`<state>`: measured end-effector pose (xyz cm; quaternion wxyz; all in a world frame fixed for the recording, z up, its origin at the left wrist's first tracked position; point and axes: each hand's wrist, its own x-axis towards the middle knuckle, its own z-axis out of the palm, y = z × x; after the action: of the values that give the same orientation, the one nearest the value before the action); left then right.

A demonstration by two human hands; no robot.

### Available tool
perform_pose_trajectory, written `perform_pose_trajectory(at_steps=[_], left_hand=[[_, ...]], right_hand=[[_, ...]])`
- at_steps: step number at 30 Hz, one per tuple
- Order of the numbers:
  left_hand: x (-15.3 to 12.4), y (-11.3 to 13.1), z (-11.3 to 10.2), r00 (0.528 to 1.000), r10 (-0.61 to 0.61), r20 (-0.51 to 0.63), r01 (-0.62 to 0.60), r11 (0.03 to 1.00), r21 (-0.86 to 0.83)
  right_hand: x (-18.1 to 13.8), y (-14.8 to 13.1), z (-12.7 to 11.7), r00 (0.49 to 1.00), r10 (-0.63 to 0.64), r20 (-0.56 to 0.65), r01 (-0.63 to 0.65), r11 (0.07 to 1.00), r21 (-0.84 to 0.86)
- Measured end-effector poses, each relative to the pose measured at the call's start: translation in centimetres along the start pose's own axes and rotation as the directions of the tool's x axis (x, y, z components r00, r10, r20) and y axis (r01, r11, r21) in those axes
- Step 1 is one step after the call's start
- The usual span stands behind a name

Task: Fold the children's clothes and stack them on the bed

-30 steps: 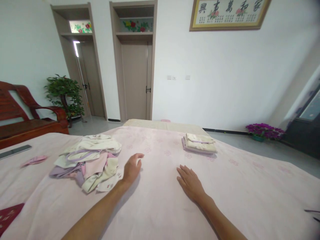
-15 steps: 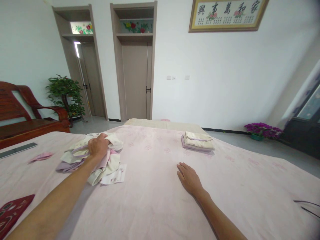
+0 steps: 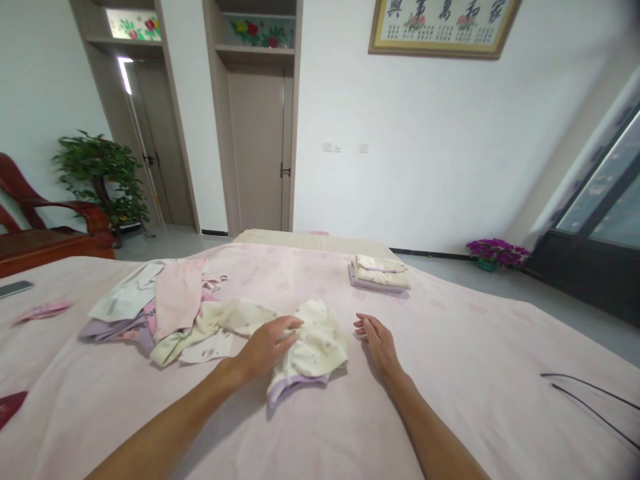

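My left hand (image 3: 274, 339) grips a cream printed garment (image 3: 320, 347) with lavender trim, fingers closed on its cloth. One length of the garment trails left to a loose heap of clothes (image 3: 177, 293) in pink, white and lavender. A white paper tag (image 3: 207, 348) lies under the near side of the heap. To the right of the garment, my right hand (image 3: 377, 340) hovers close to the sheet, its fingers loosely bent and holding nothing. Beyond it sits a neat stack of folded clothes (image 3: 381, 275), cream on top and lavender below.
A pink patterned sheet (image 3: 450, 387) covers the broad surface. On its left are a phone (image 3: 15, 289), a small pink cloth (image 3: 43, 311) and the corner of a red object (image 3: 11, 405). Dark cords (image 3: 590, 393) lie at right. A wooden bench (image 3: 60, 233) stands beyond.
My left hand has moved right from the heap, drawing the cream garment across the sheet. My right hand's fingers have curled slightly. The view has turned a little to the right.
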<state>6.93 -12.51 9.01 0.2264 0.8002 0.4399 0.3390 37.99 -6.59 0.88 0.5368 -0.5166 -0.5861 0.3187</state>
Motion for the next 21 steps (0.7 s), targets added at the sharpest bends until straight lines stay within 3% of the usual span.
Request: perform_pose_trajectory(at_steps=[3,6,9,13,15,17,21], left_hand=[[-0.7,-3.4,0.1,0.968,-0.103,-0.227,0.113,0.993,0.031],[-1.5,-6.8,-0.2,0.931,-0.129,-0.340,0.168,0.982,0.090],[-2.2,-8.8,0.1,0.949,-0.038,-0.312,0.107,0.972,0.209],[-1.9,-9.0,1.4,0.973,0.009,-0.230,0.066,0.946,0.318],[-1.6,-8.6,1.9,0.979,0.015,-0.205,0.064,0.927,0.370],[-1.5,-8.1,2.0,0.981,0.018,-0.194,0.066,0.908,0.415],[-1.8,-7.5,1.6,0.964,0.034,-0.264,0.098,0.876,0.472]], right_hand=[[-0.6,-0.9,-0.1,0.995,0.003,0.096,-0.004,1.000,0.004],[-1.1,-1.7,0.2,0.974,-0.047,0.221,0.073,0.991,-0.113],[-1.4,-2.1,0.6,0.943,-0.141,0.302,0.227,0.935,-0.272],[-1.6,-2.3,1.1,0.894,-0.200,0.400,0.368,0.838,-0.403],[-1.6,-2.2,1.3,0.899,-0.205,0.388,0.365,0.840,-0.401],[-1.5,-2.2,1.4,0.931,-0.204,0.301,0.306,0.887,-0.346],[-1.4,-2.3,1.3,0.967,-0.219,0.133,0.249,0.924,-0.290]])
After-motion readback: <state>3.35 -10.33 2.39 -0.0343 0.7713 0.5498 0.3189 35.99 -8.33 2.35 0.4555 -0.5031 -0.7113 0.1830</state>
